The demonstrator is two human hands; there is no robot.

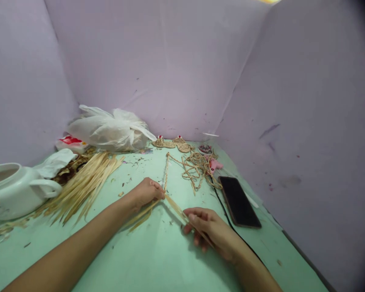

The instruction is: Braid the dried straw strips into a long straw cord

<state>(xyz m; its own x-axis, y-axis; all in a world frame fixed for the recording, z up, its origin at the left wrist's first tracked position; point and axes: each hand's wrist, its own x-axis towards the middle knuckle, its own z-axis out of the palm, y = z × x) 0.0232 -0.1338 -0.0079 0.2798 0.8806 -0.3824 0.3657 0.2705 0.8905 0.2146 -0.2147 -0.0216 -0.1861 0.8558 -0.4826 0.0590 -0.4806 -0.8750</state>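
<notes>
A thin braided cord (166,172) runs from the tangled pile of cord (197,166) down to the fingers of my left hand (148,191), which pinch its near end. Loose straw strands (141,217) trail out below that hand over the green tabletop (146,259). To the right, another pale straw strand (176,207) stretches from the pinch to my right hand (209,229). My right thumb and fingers are closed on this strand, and its tail passes under the palm.
A bundle of dry straw (85,184) lies at left beside a white ceramic pot (15,190). Behind are a white plastic bag (109,127) and small woven sandals (181,144). A phone (239,200), a black cable (223,209) and a pink glue gun (214,164) lie at right. Walls enclose the table.
</notes>
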